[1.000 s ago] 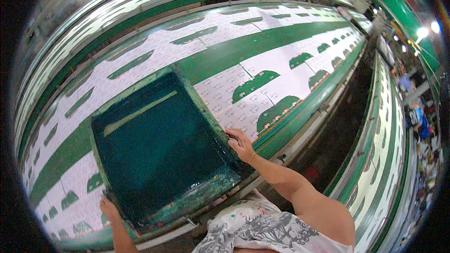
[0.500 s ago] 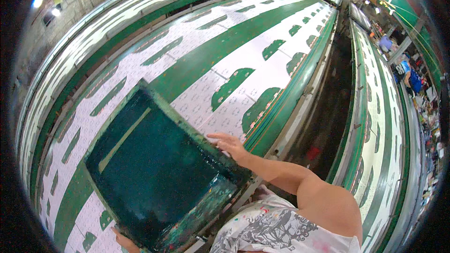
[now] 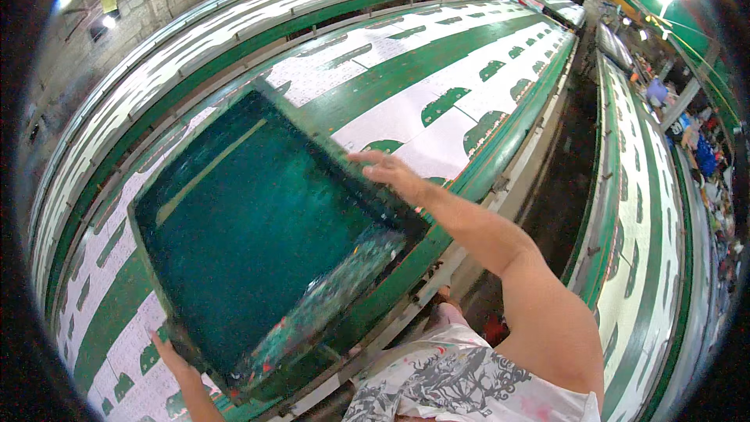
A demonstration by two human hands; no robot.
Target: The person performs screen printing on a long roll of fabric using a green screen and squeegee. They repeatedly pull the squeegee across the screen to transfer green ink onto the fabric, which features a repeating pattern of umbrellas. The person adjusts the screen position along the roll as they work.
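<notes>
A large screen frame with dark teal ink and a pale strip lies tilted diagonally in the picture over the long green printing table. My right hand grips its upper right side, fingers over the rim. My left hand holds the opposite side near the lower left corner, partly hidden by the frame. Around the frame, white printed panels with green arched shapes and small pink motifs run in rows along the table.
A parallel printed table runs along the right, beyond a dark aisle. Another table curves along the far left beside a block wall. A pillar, piled items and bright lamps are at the right.
The screen frame and both my hands have shifted, the frame now reaching higher in the picture than half a second ago. The view has swung, showing more wall at upper left.
</notes>
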